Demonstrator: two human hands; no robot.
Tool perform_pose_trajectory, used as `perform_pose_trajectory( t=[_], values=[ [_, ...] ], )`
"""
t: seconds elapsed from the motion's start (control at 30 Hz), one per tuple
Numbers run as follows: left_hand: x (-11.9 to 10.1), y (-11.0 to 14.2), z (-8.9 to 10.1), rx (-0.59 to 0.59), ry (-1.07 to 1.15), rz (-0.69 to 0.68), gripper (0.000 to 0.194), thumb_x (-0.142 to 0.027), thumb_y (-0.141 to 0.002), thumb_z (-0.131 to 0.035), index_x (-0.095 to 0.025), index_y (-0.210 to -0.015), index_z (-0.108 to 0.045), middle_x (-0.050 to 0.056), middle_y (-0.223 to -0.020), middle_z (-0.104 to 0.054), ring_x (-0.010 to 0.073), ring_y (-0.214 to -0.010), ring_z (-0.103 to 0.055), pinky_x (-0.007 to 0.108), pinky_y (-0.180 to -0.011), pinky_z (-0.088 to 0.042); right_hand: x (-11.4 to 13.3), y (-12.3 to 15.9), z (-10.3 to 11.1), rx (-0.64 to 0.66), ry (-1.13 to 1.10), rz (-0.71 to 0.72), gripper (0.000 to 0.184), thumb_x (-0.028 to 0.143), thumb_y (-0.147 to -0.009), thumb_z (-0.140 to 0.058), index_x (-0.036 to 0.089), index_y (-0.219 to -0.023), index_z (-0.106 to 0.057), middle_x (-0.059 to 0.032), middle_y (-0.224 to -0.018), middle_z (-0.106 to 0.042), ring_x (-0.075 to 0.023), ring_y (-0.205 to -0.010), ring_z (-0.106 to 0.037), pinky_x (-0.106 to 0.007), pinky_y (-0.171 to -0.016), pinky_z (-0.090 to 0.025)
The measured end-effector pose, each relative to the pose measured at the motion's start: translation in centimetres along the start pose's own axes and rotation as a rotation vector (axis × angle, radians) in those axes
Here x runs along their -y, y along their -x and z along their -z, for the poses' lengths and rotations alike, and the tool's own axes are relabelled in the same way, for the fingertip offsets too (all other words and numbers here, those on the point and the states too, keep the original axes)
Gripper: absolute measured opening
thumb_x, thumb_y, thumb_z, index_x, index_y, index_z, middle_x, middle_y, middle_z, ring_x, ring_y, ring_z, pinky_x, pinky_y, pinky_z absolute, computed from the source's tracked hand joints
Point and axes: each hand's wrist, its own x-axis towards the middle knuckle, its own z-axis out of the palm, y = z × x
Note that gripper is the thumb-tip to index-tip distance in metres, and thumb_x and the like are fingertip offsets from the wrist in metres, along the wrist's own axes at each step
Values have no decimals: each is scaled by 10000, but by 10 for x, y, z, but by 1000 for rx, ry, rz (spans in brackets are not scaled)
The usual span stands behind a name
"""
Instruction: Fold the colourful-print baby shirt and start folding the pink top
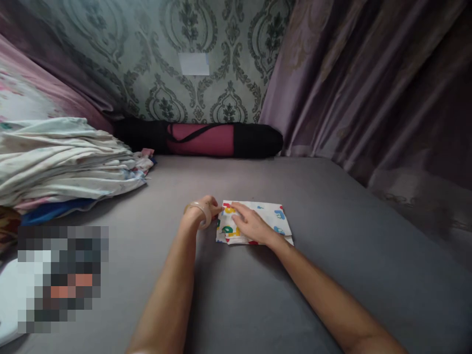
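Observation:
A white cloth (267, 221) with red, yellow, green and blue prints lies folded into a small rectangle on the grey bed sheet (236, 295). At its left edge, my left hand (210, 206) has its fingers curled together on the cloth's edge; part of the grip is hidden behind the hand. A pale bangle (204, 216) circles the left wrist. My right hand (252, 225) rests flat across the cloth's left half, palm down with the fingers stretched out. Along the near side, the layers sit slightly uneven.
A pile of folded fabrics (66, 162) stands at the left. Against the patterned wall lies a long black and maroon bag (201, 140). Purple curtains (332, 73) hang at the right. A blurred-out patch (66, 280) and a white object (14, 300) are at lower left.

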Motion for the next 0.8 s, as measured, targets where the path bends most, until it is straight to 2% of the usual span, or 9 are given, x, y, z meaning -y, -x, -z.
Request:
perform_pose_trajectory(
  t=[0.07,0.17,0.27,0.33,0.47,0.57,0.67,0.8],
  values=[
    [-5,0,-4,28,-103,53,260,-393,-592,-723,-193,-726,-623,27,-573,-637,195,-599,-621,256,-587,-439,-14,11,22,-153,27,-88,388,259,-890,-389,169,-1223,-567,-76,-1266,-585,-168,-1155,-529,-283,-982,-389],
    [-13,3,-8,30,-173,82,355,-417,-543,-750,-196,-784,-610,43,-668,-669,213,-650,-636,264,-589,-432,-40,34,56,-277,205,-354,330,273,-894,-391,182,-1106,-627,-84,-1087,-668,-199,-979,-613,-291,-843,-448],
    [-16,3,-15,-20,-215,88,406,-443,-519,-750,-208,-815,-600,55,-754,-684,243,-709,-649,279,-596,-437,-60,56,76,-184,389,-608,359,389,-915,-383,175,-952,-670,-120,-923,-696,-247,-859,-642,-316,-719,-449],
    [-14,1,-20,-47,-221,96,418,-469,-535,-732,-209,-830,-593,68,-793,-686,258,-741,-652,288,-603,-442,-66,67,79,-97,441,-699,406,473,-905,-391,176,-886,-667,-136,-885,-696,-270,-844,-647,-324,-683,-439],
    [-16,0,-29,-31,-185,88,408,-475,-580,-698,-194,-849,-576,88,-852,-685,265,-780,-658,287,-603,-457,-59,74,70,-46,440,-688,400,506,-878,-421,170,-947,-627,-144,-949,-684,-286,-877,-645,-336,-688,-442],
    [-24,7,-29,-9,-109,23,315,-387,-594,-696,-194,-812,-576,70,-831,-688,255,-795,-660,270,-600,-468,-52,72,66,-66,403,-621,327,424,-865,-456,159,-995,-598,-149,-1010,-664,-273,-914,-634,-327,-721,-445],
    [-35,18,-27,26,83,-47,270,-327,-599,-696,-192,-798,-574,44,-797,-686,240,-794,-663,261,-605,-490,-53,71,66,-107,301,-572,218,293,-831,-489,166,-984,-577,-125,-1033,-654,-235,-932,-622,-292,-745,-440],
    [-50,31,-30,89,424,-46,384,-384,-596,-724,-197,-878,-542,22,-749,-677,228,-715,-673,291,-588,-527,-58,75,68,-202,33,-599,96,228,-777,-539,185,-862,-547,-77,-940,-661,-206,-883,-621,-276,-735,-451]
  ],
)
